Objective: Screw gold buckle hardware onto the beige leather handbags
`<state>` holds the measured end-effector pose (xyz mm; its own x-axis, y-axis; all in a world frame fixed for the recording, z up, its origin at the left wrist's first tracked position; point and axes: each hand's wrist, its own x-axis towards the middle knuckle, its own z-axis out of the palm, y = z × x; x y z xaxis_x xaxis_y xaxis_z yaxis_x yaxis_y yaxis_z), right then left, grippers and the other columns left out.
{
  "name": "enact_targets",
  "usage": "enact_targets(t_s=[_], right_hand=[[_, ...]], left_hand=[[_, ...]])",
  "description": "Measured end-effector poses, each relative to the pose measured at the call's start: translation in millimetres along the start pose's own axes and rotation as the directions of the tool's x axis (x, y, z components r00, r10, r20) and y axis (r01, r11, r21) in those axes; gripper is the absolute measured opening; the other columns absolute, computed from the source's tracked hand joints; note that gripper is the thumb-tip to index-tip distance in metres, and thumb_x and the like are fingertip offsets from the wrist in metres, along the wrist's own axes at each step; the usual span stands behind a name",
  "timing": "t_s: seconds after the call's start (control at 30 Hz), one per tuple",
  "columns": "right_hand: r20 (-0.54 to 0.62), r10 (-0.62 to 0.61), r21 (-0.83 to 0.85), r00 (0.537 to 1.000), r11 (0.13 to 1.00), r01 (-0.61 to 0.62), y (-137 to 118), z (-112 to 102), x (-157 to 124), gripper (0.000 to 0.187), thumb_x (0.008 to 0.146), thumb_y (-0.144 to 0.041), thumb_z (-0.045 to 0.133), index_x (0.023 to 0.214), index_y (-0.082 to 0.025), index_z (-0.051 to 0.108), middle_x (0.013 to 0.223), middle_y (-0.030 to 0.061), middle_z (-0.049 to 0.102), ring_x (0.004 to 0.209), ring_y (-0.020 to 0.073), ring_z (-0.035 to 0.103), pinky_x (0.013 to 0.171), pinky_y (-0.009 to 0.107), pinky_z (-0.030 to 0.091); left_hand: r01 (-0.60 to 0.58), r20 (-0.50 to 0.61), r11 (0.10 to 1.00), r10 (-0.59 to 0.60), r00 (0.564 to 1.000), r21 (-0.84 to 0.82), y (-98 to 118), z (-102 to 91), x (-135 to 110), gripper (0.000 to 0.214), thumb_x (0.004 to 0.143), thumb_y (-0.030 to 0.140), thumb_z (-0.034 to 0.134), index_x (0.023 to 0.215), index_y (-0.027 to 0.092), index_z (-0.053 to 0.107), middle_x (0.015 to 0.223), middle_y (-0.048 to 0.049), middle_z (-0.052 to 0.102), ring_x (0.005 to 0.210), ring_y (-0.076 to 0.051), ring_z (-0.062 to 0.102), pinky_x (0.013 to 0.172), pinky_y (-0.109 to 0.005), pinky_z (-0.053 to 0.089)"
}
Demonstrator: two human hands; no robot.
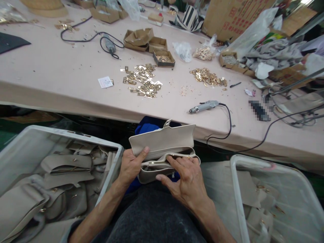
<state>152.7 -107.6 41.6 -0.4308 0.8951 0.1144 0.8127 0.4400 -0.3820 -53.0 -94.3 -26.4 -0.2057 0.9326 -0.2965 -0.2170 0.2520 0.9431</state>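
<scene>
A beige handbag (162, 140) rests over my lap with its flap lifted and its compartments showing. My left hand (133, 165) grips the bag's left end, thumb on the inside of the flap. At the bag's mouth is my right hand (186, 175), its fingers bent over the zipped middle section and partly inside, its thumb lower by the front wall. Both fingertips and lining there are partly hidden. Beyond the bag, on the table, lies a grey electric screwdriver (204, 106) with a black cord.
A white bin (115, 146) of beige bags stands at left, another bin (235, 195) at right. On the table (76, 74) lie gold metal plates (144, 82), a pile of small gold fittings (207, 77), small cardboard boxes (164, 59) and a second corded tool (109, 44).
</scene>
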Motion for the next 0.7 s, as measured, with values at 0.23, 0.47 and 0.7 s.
enact_targets(t_s=[0.23, 0.47, 0.7], right_hand=[[0.028, 0.001, -0.114, 1.0, 0.994, 0.002, -8, 0, -1, 0.04, 0.091, -0.054, 0.069, 0.112, -0.02, 0.07, 0.094, 0.0086, 0.07, 0.091, 0.0282, 0.061, 0.083, 0.044, 0.033], [0.074, 0.013, -0.107, 0.997, 0.994, -0.005, -20, 1, -1, 0.035, 0.096, -0.05, 0.064, 0.108, -0.018, 0.07, 0.096, 0.0107, 0.069, 0.093, 0.0287, 0.059, 0.087, 0.046, 0.034], [-0.008, 0.02, -0.01, 1.0, 1.0, -0.02, -17, 5, -3, 0.042, 0.093, -0.051, 0.069, 0.12, -0.019, 0.066, 0.099, 0.0097, 0.07, 0.094, 0.0287, 0.061, 0.09, 0.048, 0.038]], left_hand=[[-0.004, -0.006, 1.0, 0.004, 1.0, 0.023, 2, 2.1, 0, 0.051, 0.08, 0.051, 0.081, 0.108, 0.008, 0.079, 0.098, -0.0135, 0.08, 0.092, -0.033, 0.076, 0.084, -0.037, 0.061], [-0.027, -0.016, 0.998, 0.028, 0.999, 0.06, 9, 2.5, -3, 0.045, 0.079, 0.049, 0.082, 0.101, 0.009, 0.08, 0.095, -0.0123, 0.081, 0.088, -0.031, 0.076, 0.082, -0.037, 0.062], [0.01, -0.025, 0.999, -0.009, 1.0, 0.035, 4, 0.2, -2, 0.046, 0.077, 0.05, 0.084, 0.1, 0.011, 0.08, 0.094, -0.0119, 0.081, 0.088, -0.032, 0.077, 0.083, -0.038, 0.063]])
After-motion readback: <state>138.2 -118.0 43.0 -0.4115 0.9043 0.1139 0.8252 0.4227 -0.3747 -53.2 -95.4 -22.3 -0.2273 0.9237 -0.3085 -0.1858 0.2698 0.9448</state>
